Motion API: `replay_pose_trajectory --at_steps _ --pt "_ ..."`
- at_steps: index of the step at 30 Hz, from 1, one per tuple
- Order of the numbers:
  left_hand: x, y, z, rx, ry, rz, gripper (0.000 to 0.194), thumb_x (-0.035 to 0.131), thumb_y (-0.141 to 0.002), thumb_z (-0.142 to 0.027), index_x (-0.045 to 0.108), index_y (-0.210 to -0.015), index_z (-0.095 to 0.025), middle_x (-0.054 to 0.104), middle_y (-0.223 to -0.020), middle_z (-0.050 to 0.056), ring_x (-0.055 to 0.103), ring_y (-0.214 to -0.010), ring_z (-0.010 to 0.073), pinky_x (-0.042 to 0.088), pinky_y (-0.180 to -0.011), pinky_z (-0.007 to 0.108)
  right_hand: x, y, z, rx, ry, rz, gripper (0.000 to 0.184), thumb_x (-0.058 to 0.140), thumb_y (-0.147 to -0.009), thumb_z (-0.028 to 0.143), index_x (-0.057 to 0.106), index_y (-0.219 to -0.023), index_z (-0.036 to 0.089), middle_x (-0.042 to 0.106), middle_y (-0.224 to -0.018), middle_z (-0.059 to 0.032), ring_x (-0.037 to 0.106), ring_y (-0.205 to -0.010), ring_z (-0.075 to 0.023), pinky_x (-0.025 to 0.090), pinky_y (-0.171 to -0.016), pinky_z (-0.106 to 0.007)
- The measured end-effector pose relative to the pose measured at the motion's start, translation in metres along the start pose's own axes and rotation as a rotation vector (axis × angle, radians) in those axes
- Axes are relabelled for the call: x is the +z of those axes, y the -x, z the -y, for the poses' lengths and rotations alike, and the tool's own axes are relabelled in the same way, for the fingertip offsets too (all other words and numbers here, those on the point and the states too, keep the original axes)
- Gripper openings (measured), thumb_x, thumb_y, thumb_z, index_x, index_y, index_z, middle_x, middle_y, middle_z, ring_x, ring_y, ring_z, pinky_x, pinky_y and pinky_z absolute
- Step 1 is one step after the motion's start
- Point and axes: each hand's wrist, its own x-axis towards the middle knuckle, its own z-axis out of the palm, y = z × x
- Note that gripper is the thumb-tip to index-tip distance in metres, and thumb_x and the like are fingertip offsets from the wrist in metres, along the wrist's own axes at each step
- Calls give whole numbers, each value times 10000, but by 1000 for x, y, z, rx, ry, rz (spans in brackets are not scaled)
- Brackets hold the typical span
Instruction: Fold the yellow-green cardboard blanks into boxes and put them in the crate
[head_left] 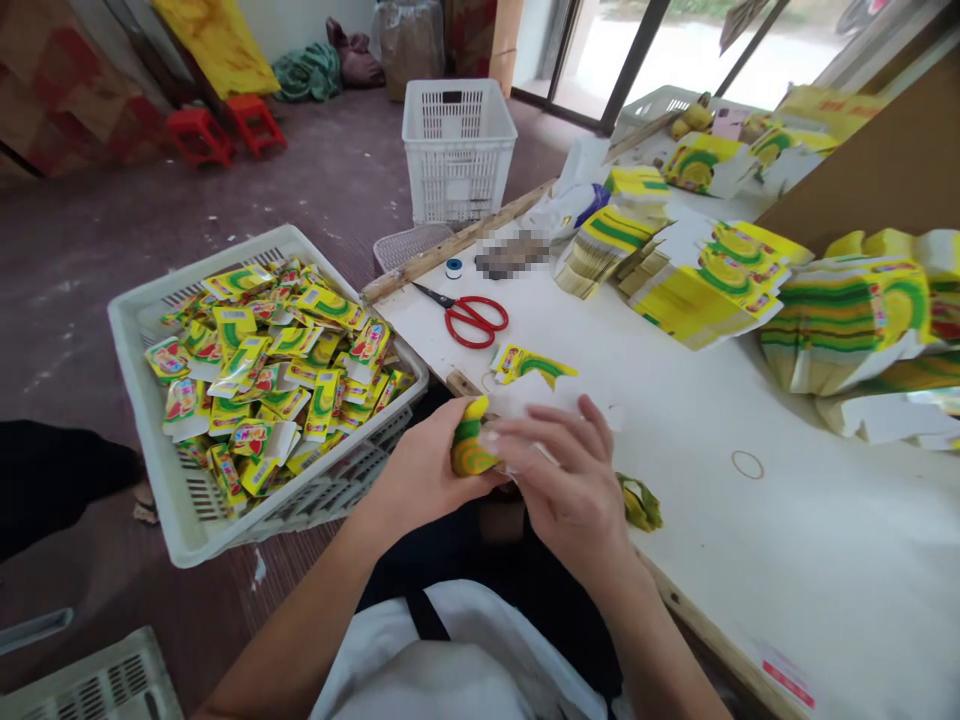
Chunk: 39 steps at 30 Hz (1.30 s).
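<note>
My left hand [431,455] is wrapped round a small yellow and green printed carton [471,445], held just off the table's front edge. The fingers of my right hand [566,475] are bent at the carton's right side, blurred by motion; whether they grip anything there is hidden. Beyond the hands, another flat yellow-green carton [534,365] lies on the white table [697,560]. By my right wrist sits a crumpled green-yellow piece [639,502]. Red-handled scissors [472,320] rest further back on the tabletop.
At left, a white crate [187,545] holds many small yellow cartons. Stacks of flat cartons [705,280] line the table's right side, with a rubber band [748,464] nearer. Another white crate [459,150] and red stools [201,135] stand on the floor behind.
</note>
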Motion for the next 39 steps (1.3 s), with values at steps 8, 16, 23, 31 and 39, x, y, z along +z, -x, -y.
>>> replay_pose_trajectory --at_steps 8,16,23,31,39 --pt "24 9 -1 228 -57 -37 684 728 -719 -226 410 -1324 -249 633 -1233 85 643 -1127 279 539 -942 392 14 5 -3 724 -884 125 631 560 -891 561 464 -1433 253 685 -1247 -131 636 -1177 -291 540 -968 -491" --pt "29 8 4 188 22 17 608 644 -704 -145 379 -1239 -264 611 -1095 56 664 -1010 257 557 -827 371 19 8 1 604 -784 188 560 510 -924 555 540 -1401 264 665 -1313 -106 595 -1264 -290 504 -1042 -491" --pt "37 4 13 90 87 -109 628 664 -746 -210 295 -1253 -219 534 -1203 142 638 -1052 268 558 -842 415 15 14 -3 230 -358 165 561 425 -891 20 637 -1302 337 543 -1473 -55 544 -1330 -198 499 -1061 -373" --pt "20 6 14 -61 -57 -58 679 764 -616 -169 448 -1212 -238 684 -1153 88 688 -1061 298 568 -897 437 13 12 -16 196 -247 415 543 504 -861 71 584 -1348 297 363 -1595 -85 455 -1402 -263 508 -1051 -448" --pt "18 4 9 -51 -33 16 733 768 -627 -237 441 -1283 -240 723 -1100 81 721 -983 299 584 -839 419 6 7 -16 215 -317 452 314 544 -853 124 664 -1109 260 566 -1413 -109 547 -1320 -270 494 -1045 -462"
